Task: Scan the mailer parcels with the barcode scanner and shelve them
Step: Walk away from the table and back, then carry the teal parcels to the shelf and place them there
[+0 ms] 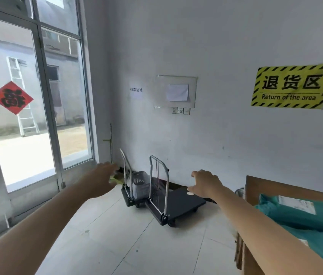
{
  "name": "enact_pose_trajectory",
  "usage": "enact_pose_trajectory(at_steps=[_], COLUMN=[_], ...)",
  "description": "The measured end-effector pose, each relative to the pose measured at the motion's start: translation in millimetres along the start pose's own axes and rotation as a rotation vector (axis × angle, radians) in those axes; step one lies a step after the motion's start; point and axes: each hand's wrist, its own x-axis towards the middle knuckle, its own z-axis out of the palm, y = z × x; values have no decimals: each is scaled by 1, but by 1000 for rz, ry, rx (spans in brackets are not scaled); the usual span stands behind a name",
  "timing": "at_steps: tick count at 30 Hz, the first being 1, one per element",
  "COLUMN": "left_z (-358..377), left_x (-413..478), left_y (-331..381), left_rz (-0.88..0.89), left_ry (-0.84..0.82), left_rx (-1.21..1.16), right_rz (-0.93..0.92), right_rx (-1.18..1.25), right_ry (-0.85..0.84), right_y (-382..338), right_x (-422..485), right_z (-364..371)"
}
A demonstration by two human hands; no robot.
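- Teal mailer parcels (295,217) lie stacked in a cardboard box (255,187) at lower right. They're cut off by the frame edge and partly covered by the right forearm.
- Both arms are stretched forward, backs of the hands up.
- Right hand (206,183): fingers spread, slightly bent, holding nothing, seen in front of the near black cart (180,203).
- Left hand (104,176): fingers reach straight ahead, loose; tips are motion-blurred.
- Yellow-green patch (116,179) at the left fingertips: can't tell what it is or whether it touches.
- Second cart (128,197) carries a basket (140,185); both are partly hidden.
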Motion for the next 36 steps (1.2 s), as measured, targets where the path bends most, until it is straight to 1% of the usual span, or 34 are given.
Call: enact_pose_trajectory(at_steps=[2,5,8,10,15,18,20,23,25,28,30,31,33,34,36], left_z=[6,33,75,101,145,176,195,221,237,263,278,283,293,300,317], left_x=[47,117,192,246,366,418,450,493,514,535,540,541,538,535,526], left_y=[-12,-15,-5,13,87,143,184,249,292,351,387,404,438,455,488], left_rz=[49,127,229,300,493,649,778,970,1061,1142,1236,1291,1377,1396,1381], left_ry=[20,0,-10,-23,-112,-150,-182,-212,-265,-432,-495,-505,-523,-546,-657], left_rx=[13,-7,-26,-56,-180,-215,-196,-192,-275,-421,-441,-440,-470,-503,-584], right_rz=[63,137,182,224,401,582,698,913,1077,1303,1443,1514,1667,1739,1805], right_rx=[-17,-32,-44,-32,-17,-6,-17,26,102,284,418,509,715,814,1025], right_ry=[-5,6,21,3,-29,-50,-59,-32,12,127,222,292,498,591,764], right_y=[5,18,37,58,125,172,199,238,257,275,284,288,300,307,327], right_x=[28,73,123,152,191,195,191,185,180,178,178,179,181,182,183], right_z=[1,3,13,22,36,34,33,42,51,65,74,80,92,98,113])
